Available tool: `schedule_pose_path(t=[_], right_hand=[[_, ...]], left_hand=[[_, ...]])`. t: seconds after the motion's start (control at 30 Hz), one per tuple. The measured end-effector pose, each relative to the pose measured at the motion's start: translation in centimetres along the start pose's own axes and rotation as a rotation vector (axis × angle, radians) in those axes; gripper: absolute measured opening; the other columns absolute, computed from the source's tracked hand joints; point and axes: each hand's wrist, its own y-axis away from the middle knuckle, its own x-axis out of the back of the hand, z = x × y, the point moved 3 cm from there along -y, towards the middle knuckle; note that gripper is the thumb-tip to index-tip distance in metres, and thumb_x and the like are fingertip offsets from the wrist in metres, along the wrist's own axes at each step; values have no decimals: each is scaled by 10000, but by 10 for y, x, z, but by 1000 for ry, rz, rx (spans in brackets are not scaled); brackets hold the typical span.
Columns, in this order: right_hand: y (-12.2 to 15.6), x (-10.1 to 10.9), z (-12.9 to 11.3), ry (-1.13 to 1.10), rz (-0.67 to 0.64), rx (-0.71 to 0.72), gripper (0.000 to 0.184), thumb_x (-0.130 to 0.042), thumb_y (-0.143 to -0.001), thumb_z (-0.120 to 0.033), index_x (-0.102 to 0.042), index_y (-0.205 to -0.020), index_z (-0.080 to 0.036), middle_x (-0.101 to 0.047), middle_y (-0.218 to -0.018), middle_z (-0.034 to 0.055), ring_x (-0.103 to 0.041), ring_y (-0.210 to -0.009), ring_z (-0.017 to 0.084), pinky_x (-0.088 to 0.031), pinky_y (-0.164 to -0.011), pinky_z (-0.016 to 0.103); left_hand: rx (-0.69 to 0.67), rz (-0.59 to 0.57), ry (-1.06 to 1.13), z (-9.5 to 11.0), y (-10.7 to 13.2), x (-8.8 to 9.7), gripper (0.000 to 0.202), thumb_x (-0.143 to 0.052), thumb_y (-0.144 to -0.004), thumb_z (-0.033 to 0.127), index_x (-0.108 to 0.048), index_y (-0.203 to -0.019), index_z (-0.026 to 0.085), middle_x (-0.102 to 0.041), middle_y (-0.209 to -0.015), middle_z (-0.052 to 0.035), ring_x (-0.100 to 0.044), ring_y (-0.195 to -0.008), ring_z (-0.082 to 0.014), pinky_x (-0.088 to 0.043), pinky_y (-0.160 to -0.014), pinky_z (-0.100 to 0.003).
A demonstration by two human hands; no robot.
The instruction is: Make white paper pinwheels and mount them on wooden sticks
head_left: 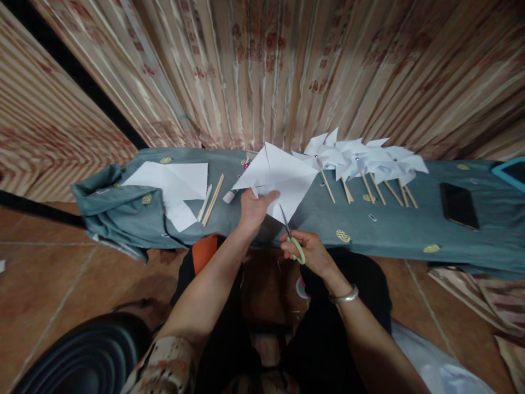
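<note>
My left hand (253,207) pinches the near edge of a creased white paper square (283,175) and holds it up over the table. My right hand (308,250) grips green-handled scissors (292,235); their blades point up into the paper's lower edge. Both hands hover just in front of the table's near edge, above my lap.
A low table under a grey-blue cloth (410,224) carries loose white sheets (174,183), wooden sticks (212,200), a glue stick (230,194), a row of finished paper pinwheels (361,158) and a black phone (458,205). Striped curtain behind. A dark round stool (86,358) stands at lower left.
</note>
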Motion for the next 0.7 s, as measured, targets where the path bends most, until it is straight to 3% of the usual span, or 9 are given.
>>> schedule_pose_path(t=[0.17,0.47,0.7], right_hand=[[-1,2,1,-2,-2,21,395,-779,-635,-522,-649,-768,-174,-596,-535,-36,-512,-485,82,-389,-476,206],[-2,3,2,6,0,34,392,-768,-648,-525,-653,-791,-178,-601,-548,-33,-520,-499,89,-405,-492,212],[-1,4,0,37,21,40,412,-756,-652,-546,-652,-796,-175,-612,-560,-24,-535,-511,98,-414,-495,219]], left_hand=[[38,7,63,0,1,0,220,-736,-583,235,-686,-772,135,-715,-782,-41,-656,-776,-180,-499,-780,-295],[72,-8,51,0,2,1,202,-730,-553,180,-686,-746,140,-695,-722,-10,-623,-659,-146,-485,-715,-278],[65,-44,5,-3,4,0,182,-740,-559,190,-688,-725,134,-691,-726,-12,-628,-686,-154,-490,-724,-275]])
